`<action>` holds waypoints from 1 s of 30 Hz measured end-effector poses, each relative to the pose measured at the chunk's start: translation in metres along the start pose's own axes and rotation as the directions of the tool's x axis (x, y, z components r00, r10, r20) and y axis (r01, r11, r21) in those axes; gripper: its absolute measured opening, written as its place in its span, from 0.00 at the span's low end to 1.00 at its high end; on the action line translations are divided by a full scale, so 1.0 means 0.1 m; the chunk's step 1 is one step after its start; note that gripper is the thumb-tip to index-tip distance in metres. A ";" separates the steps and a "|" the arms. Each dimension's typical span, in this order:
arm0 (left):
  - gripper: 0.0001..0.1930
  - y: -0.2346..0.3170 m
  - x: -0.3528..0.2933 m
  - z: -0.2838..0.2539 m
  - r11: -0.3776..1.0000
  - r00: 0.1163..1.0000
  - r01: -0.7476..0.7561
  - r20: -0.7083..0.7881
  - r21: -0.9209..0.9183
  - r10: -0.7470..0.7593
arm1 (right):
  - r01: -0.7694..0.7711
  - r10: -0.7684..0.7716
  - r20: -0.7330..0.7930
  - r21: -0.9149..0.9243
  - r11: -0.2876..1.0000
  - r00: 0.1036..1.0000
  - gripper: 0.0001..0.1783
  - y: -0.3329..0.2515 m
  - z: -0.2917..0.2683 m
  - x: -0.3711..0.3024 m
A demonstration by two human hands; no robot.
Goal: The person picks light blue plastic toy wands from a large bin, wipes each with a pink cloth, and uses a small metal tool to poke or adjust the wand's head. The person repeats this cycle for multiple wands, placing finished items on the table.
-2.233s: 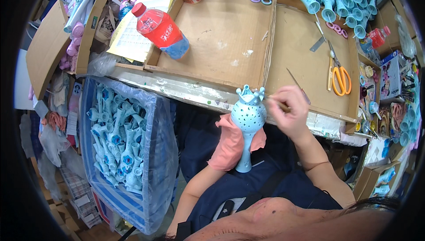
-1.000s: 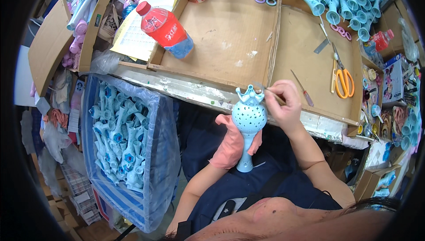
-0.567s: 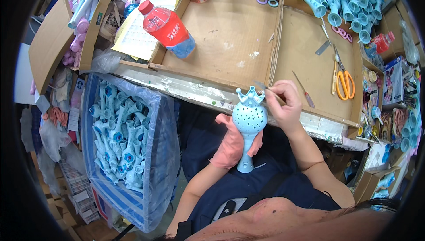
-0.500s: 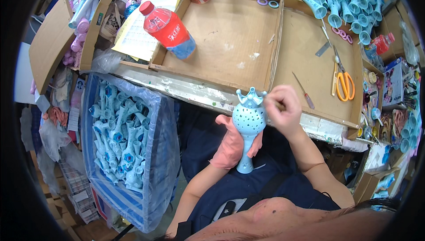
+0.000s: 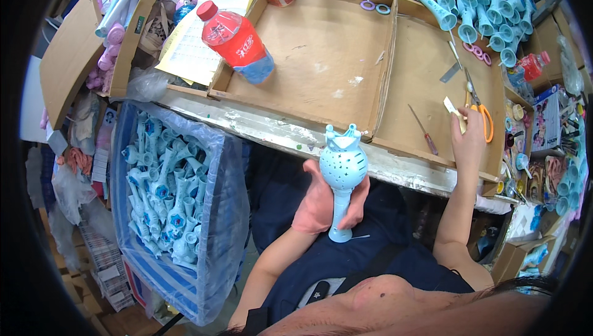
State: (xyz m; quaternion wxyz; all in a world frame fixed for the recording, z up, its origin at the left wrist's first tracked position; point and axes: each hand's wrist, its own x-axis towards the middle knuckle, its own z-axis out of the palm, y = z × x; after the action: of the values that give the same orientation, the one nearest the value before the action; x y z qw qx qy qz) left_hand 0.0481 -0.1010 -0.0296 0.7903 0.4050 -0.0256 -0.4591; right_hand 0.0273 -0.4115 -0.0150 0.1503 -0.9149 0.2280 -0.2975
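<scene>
My left hand (image 5: 316, 203), in a salmon-pink glove, is wrapped round the stem of a light-blue toy wand (image 5: 343, 166) in front of my body. The wand stands nearly upright, its pierced ball and crown at the top and its flared foot below. Out over the cardboard tray's right compartment, my bare right hand (image 5: 469, 138) pinches a narrow, pale tan tool (image 5: 455, 115); its exact kind is unclear. Orange-handled scissors (image 5: 488, 125) lie right beside that hand, partly covered by it. A thin screwdriver (image 5: 426, 137) lies to its left.
A red-capped bottle (image 5: 238, 42) stands in the tray's left compartment (image 5: 315, 52). At left, a plastic-lined blue crate (image 5: 213, 237) holds several light-blue wand parts. More flared blue parts (image 5: 469, 2) are piled at the back right. Small rings (image 5: 375, 7) lie at the tray's far edge.
My right hand has moved from beside the wand's crown, right and away from me, to the tools by the scissors. The wand has shifted slightly left and turned a little in my left hand.
</scene>
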 end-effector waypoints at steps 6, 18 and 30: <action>0.28 0.16 -0.14 0.10 0.735 0.977 -0.100 -0.074 0.671 0.200 | -0.052 0.041 0.355 0.022 0.998 0.934 0.15 -0.13 -0.08 -0.01; 0.06 0.38 0.03 0.20 1.000 0.992 -0.018 -0.121 0.015 0.020 | -0.394 0.123 0.473 0.531 0.750 0.872 0.10 -0.24 -0.10 -0.14; 0.27 0.35 0.06 0.27 0.932 0.947 -0.312 0.016 -0.184 0.320 | -0.352 -0.395 0.527 0.829 0.434 0.753 0.11 -0.69 -0.33 -0.96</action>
State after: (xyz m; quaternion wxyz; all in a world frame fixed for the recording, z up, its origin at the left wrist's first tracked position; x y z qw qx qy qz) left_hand 0.0650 -0.1137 0.0094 0.8863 0.3122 -0.0668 -0.3355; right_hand -0.0399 -0.3089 -0.0070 0.6783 -0.7326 -0.0481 -0.0311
